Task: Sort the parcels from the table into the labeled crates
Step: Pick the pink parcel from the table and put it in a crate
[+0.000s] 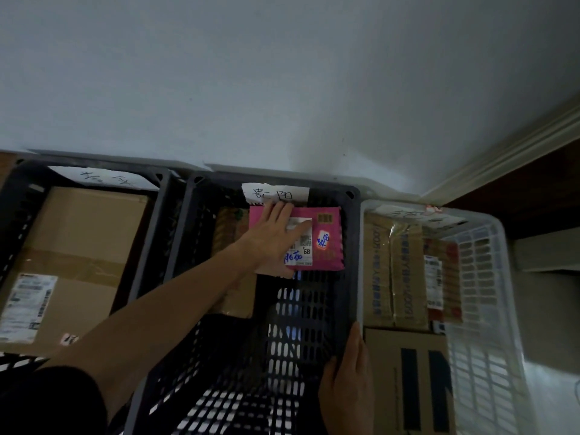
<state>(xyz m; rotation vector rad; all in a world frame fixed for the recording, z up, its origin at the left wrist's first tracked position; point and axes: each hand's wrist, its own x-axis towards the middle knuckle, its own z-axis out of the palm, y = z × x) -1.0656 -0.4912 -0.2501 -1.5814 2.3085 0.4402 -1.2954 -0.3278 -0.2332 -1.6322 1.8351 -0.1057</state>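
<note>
A pink parcel (326, 243) with a white shipping label lies at the far end of the middle dark crate (351, 277), under a handwritten paper label (276, 193). My left hand (276, 237) reaches in and lies flat on the parcel with straight fingers. My right hand (346, 381) grips the crate's right rim near its front. Beside the pink parcel, partly under my arm, sits a brown parcel (233, 233).
The left dark crate (18, 196) holds a large cardboard box (75, 255) with a shipping label. On the right, a white crate (489, 309) holds several cardboard parcels. All crates stand against a pale wall. A dark wooden door frame (514, 189) is at the right.
</note>
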